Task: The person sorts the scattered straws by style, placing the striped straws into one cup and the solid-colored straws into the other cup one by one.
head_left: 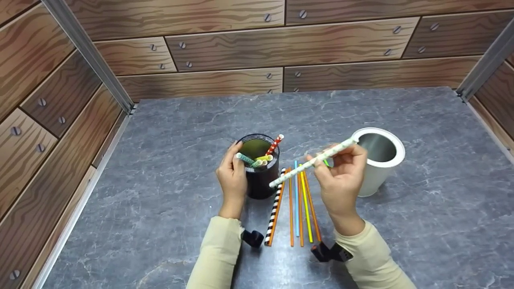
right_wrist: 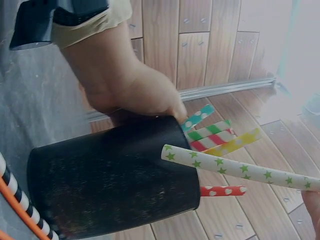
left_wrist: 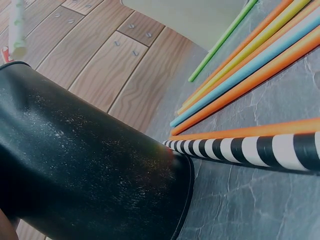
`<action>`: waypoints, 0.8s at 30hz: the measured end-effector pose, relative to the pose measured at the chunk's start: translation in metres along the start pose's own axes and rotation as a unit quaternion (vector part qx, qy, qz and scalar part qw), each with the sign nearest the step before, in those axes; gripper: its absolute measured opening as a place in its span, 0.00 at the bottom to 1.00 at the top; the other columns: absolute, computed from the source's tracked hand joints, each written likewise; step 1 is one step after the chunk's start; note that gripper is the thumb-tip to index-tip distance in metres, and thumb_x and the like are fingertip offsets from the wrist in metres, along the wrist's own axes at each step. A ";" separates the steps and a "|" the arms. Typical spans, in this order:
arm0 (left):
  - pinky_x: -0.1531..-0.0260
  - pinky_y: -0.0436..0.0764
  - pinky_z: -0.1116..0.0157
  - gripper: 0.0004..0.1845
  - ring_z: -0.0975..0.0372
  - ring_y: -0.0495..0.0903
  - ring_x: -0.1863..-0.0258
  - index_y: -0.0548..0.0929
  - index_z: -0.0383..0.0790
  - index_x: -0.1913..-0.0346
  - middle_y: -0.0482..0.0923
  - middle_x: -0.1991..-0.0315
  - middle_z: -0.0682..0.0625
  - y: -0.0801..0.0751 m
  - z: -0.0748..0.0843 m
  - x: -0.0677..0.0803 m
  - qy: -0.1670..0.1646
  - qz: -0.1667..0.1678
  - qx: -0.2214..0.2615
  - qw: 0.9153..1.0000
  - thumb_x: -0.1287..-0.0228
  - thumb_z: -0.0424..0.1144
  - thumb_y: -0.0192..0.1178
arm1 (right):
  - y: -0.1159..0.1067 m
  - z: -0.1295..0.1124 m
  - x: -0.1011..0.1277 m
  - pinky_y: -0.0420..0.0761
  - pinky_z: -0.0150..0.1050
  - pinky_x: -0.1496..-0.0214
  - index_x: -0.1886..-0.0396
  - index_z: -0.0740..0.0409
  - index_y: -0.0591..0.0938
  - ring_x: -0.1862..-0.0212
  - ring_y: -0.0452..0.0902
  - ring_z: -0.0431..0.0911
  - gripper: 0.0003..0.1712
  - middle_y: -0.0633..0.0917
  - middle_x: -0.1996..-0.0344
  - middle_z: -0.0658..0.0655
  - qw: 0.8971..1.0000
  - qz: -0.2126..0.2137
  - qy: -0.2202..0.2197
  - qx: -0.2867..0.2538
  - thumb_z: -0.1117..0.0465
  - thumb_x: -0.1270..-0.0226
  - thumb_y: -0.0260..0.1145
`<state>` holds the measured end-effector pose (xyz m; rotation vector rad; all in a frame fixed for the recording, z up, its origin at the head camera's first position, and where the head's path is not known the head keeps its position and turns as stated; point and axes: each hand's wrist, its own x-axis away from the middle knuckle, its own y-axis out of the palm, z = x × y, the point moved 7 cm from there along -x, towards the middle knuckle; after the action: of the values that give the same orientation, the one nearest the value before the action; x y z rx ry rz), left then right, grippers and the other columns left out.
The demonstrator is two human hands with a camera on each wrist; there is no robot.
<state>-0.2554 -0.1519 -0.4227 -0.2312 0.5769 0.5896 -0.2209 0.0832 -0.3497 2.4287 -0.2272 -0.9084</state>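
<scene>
In the head view my left hand (head_left: 233,172) holds the side of a black cup (head_left: 261,182), fingers at its rim. Several patterned paper straws stick out of it, among them a red one (head_left: 275,144) and a teal one (head_left: 245,159). My right hand (head_left: 343,178) pinches a white straw with green stars (right_wrist: 240,167), slanted in front of the black cup's rim. Between the hands lie several thin straws in orange, blue and yellow (head_left: 306,204), plus a black-and-white striped straw (head_left: 275,208) beside the cup's base.
A white can (head_left: 375,176) with an open top stands right of my right hand. A green straw (left_wrist: 222,42) lies near its base. Wood-patterned walls (head_left: 225,48) enclose the grey marbled table (head_left: 160,192) at the back and sides.
</scene>
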 end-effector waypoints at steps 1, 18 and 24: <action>0.41 0.72 0.60 0.16 0.47 0.75 0.45 0.82 0.30 0.53 0.79 0.51 0.37 0.000 0.000 0.000 0.001 0.000 0.000 1.000 0.41 0.25 0.49 | 0.000 -0.002 0.000 0.84 0.45 0.59 0.59 0.63 0.65 0.63 0.73 0.46 0.26 0.72 0.65 0.59 1.000 0.004 -0.004 -0.003 0.88 0.59 0.52; 0.42 0.72 0.61 0.16 0.49 0.75 0.45 0.82 0.32 0.53 0.81 0.51 0.40 0.001 -0.001 -0.001 -0.006 0.004 -0.002 1.000 0.40 0.25 0.48 | 0.002 -0.016 0.002 0.84 0.44 0.59 0.59 0.68 0.61 0.66 0.74 0.49 0.25 0.74 0.68 0.60 0.994 0.031 -0.094 -0.044 0.87 0.58 0.50; 0.42 0.72 0.60 0.16 0.48 0.76 0.46 0.82 0.31 0.53 0.80 0.51 0.38 0.000 -0.001 0.000 0.001 0.003 0.002 1.000 0.40 0.25 0.48 | 0.006 -0.014 0.006 0.83 0.45 0.57 0.58 0.69 0.60 0.65 0.73 0.50 0.25 0.73 0.67 0.61 0.993 0.019 -0.115 -0.033 0.87 0.59 0.50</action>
<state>-0.2563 -0.1521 -0.4233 -0.2259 0.5801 0.5943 -0.2071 0.0820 -0.3412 2.2507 -0.3199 -1.1599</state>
